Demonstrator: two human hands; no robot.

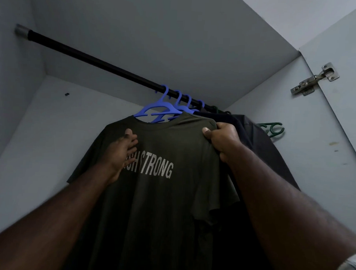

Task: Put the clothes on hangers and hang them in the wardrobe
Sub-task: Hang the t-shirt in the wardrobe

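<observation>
Both forearms reach up into the wardrobe (197, 44): left hand (122, 152) lies flat, fingers straight, on the chest of the olive T-shirt (160, 195). Right hand (221, 139) pinches its right shoulder. Shirt hangs on a blue hanger (153, 108) on the black rail (94, 59), dark garments (260, 142) just right.

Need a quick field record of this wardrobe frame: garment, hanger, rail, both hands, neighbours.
garment: dark olive T-shirt with pale printed lettering, hanging at the rail
hanger: blue plastic hanger in its neck, hook over the rail
rail: black wardrobe rail, running diagonally from the upper left
left hand: fingers flat against the shirt's chest
right hand: grip pinches the shirt's shoulder
neighbours: more blue hangers, a dark navy garment, a green plastic hanger to the right
other: metal door hinge
</observation>
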